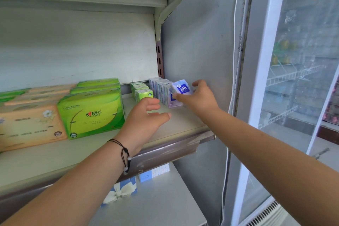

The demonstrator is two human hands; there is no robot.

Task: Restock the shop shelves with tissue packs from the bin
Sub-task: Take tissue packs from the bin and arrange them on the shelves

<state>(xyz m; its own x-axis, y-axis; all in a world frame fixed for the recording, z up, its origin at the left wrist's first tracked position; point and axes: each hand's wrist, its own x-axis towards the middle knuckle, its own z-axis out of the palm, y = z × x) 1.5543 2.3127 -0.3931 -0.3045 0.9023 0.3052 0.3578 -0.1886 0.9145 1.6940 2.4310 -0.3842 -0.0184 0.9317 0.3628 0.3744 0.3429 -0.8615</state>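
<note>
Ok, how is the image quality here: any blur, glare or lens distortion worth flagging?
Head view: even, soft daylight, no harsh shadows; the white metal shelf front edge bows from wide-angle distortion; the glass fridge door at right is hazy with reflections; the right hand and its small blue-and-white tissue pack are slightly motion-blurred; the large green tissue pack reads sharp.

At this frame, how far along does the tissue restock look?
Partly done: a row of blue packs already stands at the shelf's right end, beside a row of small green packs. In hand: the right hand holds a blue pack at the row's front; the left hand hovers open. The bin is out of view, so what remains is unclear.
</note>
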